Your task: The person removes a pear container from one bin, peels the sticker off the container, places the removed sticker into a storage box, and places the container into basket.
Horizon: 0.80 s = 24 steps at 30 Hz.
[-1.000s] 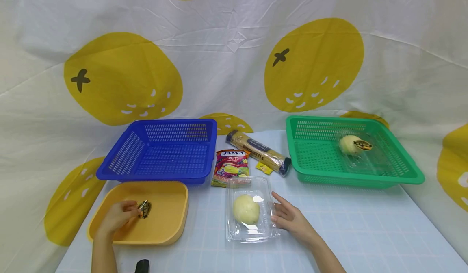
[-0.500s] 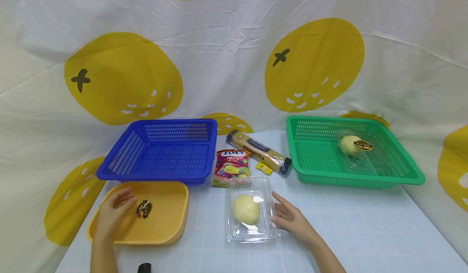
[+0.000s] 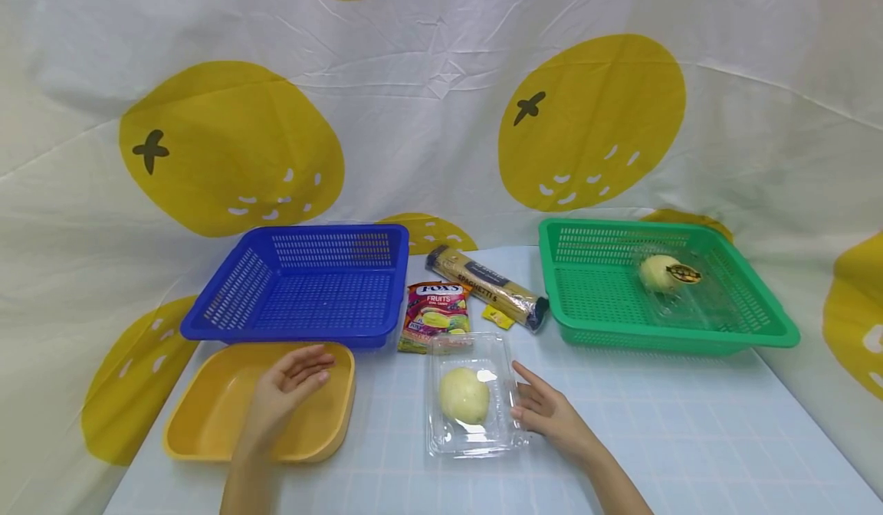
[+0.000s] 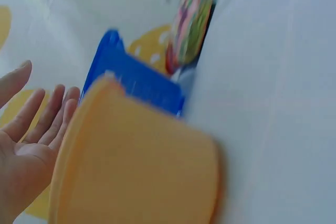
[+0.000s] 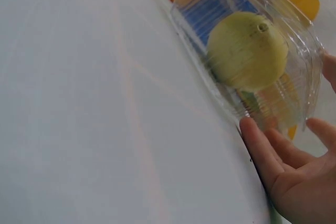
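Head view: relaxed left hand hovers over yellow tray; right hand, fingers apart, touches clear box.

Soft, even light falls across the table in the head view, where shadows are faint. Toward the table's near edge, small white glints mark the clear box. The left wrist view is dimmer and bluish, badly blurred: the bag smears, and the tray has soft edges. The right wrist view looks greyish, its tabletop hazy, with reflections streaking the box.
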### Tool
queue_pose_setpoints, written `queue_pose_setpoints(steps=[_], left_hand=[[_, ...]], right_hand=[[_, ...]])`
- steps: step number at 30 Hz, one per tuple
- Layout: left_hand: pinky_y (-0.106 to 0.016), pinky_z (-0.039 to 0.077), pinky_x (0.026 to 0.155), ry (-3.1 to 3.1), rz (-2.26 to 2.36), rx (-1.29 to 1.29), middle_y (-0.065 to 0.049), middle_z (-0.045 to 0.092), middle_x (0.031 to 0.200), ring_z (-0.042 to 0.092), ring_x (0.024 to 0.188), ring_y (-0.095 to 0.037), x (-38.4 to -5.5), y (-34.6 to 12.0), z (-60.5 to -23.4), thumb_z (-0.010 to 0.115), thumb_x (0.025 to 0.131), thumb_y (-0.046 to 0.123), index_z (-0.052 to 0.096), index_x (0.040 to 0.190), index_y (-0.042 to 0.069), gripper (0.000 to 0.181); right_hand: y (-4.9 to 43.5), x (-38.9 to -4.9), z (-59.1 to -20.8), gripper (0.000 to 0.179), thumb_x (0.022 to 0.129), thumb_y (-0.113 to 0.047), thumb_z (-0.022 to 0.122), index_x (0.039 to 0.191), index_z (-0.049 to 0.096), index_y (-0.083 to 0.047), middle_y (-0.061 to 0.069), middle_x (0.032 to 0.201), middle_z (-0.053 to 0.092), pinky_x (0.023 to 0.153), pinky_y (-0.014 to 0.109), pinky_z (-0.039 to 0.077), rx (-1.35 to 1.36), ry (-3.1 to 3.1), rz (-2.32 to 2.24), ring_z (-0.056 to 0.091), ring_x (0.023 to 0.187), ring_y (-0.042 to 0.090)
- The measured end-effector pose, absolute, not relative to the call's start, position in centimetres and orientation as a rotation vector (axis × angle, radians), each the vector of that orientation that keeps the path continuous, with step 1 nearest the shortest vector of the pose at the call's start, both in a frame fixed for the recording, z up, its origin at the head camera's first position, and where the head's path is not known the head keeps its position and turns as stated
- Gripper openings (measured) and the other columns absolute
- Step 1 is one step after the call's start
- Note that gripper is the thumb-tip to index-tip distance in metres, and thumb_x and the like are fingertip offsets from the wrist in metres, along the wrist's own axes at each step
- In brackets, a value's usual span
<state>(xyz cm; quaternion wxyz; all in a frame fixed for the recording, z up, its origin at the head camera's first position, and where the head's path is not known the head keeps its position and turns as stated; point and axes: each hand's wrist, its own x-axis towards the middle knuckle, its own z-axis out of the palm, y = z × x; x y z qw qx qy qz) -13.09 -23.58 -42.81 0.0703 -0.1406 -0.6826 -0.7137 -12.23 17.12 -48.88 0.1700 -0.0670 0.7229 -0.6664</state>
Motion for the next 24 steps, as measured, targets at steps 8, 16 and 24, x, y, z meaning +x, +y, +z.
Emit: queue_pose_setpoints(steps=[8,16,24], left_hand=[[-0.025,0.050,0.086,-2.303,-2.119,-0.617,-0.039,0.052,0.114,0.062,0.104,-0.015,-11.9,-19.1,-44.1,0.063,0.084,-0.005,0.045,0.119,-0.021,0.042],[-0.039,0.047,0.093,-2.407,-2.156,-0.538,-0.036,0.050,0.121,0.053,0.114,-0.040,-11.9,-15.9,-45.1,0.069,0.081,0.001,0.047,0.121,-0.016,0.049],[-0.042,0.046,0.094,-2.436,-2.256,-0.326,-0.034,0.037,0.138,0.038,0.127,-0.048,-11.8,-13.5,-46.0,0.075,0.076,0.002,0.036,0.136,-0.009,0.073]], right_hand=[[17.1,-12.2,-48.7,0.074,0.089,-0.015,0.064,0.150,0.022,-0.016,0.033,0.139,0.035,0.090,0.041,0.049,-0.185,2.046,-1.893,0.045,0.123,0.041],[17.0,-12.2,-48.6,0.074,0.089,-0.016,0.064,0.150,0.022,-0.015,0.034,0.139,0.035,0.090,0.041,0.049,-0.193,2.053,-1.901,0.046,0.122,0.042],[17.0,-12.1,-48.7,0.074,0.089,-0.013,0.063,0.150,0.021,-0.013,0.035,0.139,0.033,0.089,0.040,0.049,-0.229,2.045,-1.913,0.044,0.123,0.044]])
